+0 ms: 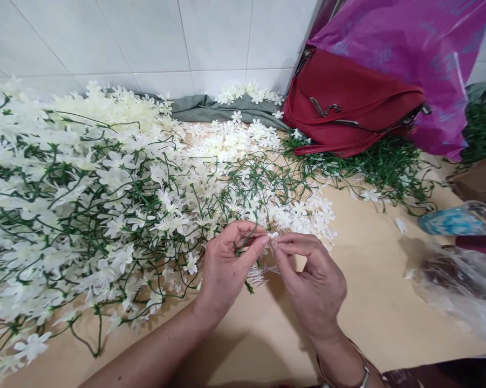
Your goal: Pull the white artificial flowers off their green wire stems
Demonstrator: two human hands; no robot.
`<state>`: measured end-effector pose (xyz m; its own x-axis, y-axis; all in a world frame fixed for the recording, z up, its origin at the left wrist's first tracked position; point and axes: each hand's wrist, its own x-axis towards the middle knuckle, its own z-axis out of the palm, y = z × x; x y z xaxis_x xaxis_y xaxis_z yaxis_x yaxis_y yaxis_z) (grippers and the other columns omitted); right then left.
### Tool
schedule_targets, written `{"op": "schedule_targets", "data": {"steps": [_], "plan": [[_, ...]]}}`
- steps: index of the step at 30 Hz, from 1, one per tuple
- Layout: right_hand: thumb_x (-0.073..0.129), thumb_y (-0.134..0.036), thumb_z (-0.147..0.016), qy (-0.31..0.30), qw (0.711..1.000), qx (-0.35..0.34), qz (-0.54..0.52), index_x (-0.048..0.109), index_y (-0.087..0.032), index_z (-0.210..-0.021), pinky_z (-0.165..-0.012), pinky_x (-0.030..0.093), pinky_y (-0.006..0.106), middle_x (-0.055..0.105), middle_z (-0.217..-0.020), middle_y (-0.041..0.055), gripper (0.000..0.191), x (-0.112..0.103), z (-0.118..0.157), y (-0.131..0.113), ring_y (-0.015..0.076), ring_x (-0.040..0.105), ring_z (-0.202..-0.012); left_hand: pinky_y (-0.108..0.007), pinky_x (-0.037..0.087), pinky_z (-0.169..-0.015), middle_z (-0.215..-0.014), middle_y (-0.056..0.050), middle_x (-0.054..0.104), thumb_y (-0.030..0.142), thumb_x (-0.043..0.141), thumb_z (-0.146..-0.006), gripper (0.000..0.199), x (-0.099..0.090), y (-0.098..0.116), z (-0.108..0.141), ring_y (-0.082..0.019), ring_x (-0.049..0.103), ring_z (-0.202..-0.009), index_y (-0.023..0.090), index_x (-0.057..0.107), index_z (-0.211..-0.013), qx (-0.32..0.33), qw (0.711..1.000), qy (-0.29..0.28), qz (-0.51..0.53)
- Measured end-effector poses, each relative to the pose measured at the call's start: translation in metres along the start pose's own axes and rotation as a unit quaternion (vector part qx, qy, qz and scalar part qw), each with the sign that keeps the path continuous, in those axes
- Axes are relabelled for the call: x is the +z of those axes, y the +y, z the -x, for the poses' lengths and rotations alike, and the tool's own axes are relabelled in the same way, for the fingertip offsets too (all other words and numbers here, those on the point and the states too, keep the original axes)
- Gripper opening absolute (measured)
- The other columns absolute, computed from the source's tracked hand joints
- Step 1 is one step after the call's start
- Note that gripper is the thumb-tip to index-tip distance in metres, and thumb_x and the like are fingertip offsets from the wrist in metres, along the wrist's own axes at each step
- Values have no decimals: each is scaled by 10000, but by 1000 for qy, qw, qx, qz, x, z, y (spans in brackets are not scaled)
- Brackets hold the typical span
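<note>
My left hand (pixel 225 267) is closed in a pinch on a thin green artificial flower stem (pixel 250 235), which loops up between its fingers. Thumb and forefinger of my right hand (pixel 316 280) pinch a small white flower (pixel 272 236) at the stem's tip, mostly hidden by the fingertips. The two hands nearly touch there, above the table. Just beyond them lie loose white blossoms (pixel 301 213) and a tangle of green stems (pixel 262 178). To the left is a big heap of white artificial flowers on stems (pixel 117 188).
A red handbag (pixel 348 102) and a purple plastic bag (pixel 437 59) stand at the back right, over more green stems (pixel 382 164). A blue-and-white bottle-like item (pixel 453 220) and clear plastic wrapping (pixel 469 291) lie at right. The tiled wall (pixel 153 37) bounds the tan table (pixel 372 280).
</note>
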<state>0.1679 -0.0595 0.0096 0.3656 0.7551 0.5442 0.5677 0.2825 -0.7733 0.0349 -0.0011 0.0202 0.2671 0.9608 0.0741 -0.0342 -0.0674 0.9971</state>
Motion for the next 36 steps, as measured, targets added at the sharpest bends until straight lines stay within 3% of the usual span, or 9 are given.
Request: {"op": "schedule_targets", "data": {"steps": [5,10,14,20,25,29,36], "plan": [[739,-69,-893,13,999,31,-19,657,-254,-892,-808,529,376,734,-883,0,202,0,2,-2,184,698,-846,-305,602,-829,-943,-39,800,237,733,-946,53,-1,0,4,-179,749,-885,208,696,-968,43,998,-13,-39],[802,-166,-858,3,976,188,-114,652,-249,-1016,-731,537,309,705,-817,-24,234,0,-3,-4,152,649,-739,-291,601,-811,-952,-32,810,224,716,-962,33,-5,-2,2,-171,755,-876,215,692,-983,86,992,-27,-85],[813,-206,-837,6,960,235,-154,640,-249,-1096,-743,565,301,713,-825,-23,315,-1,-9,-4,155,672,-766,-252,586,-775,-901,-16,786,193,717,-962,23,-6,0,0,-143,739,-824,207,706,-976,121,986,-33,-112],[814,-181,-820,21,959,221,-175,669,-247,-984,-731,564,258,719,-844,-19,228,0,-11,-6,133,679,-769,-260,579,-811,-924,-22,775,196,699,-973,12,-3,-1,3,-146,727,-859,204,693,-978,100,991,-27,-80],[778,-231,-870,-23,964,238,-119,740,-255,-1114,-753,561,311,721,-866,-4,248,-2,-11,0,160,671,-791,-284,589,-855,-973,-39,780,193,686,-983,38,-4,-3,3,-157,738,-902,204,691,-1019,98,991,-42,-85],[722,-201,-929,-53,982,170,-65,776,-265,-963,-792,551,345,732,-897,9,90,-6,-9,3,173,668,-826,-287,599,-900,-1005,-31,781,178,711,-965,103,-3,-4,4,-157,749,-952,213,681,-1058,93,993,-46,-61],[741,-49,-893,4,994,57,-97,759,-266,-954,-834,547,306,742,-942,-1,227,-9,-3,2,155,688,-928,-278,626,-893,-1025,-25,801,153,775,-909,152,-1,-4,6,-161,771,-971,218,706,-1028,83,996,-29,-5]]}}
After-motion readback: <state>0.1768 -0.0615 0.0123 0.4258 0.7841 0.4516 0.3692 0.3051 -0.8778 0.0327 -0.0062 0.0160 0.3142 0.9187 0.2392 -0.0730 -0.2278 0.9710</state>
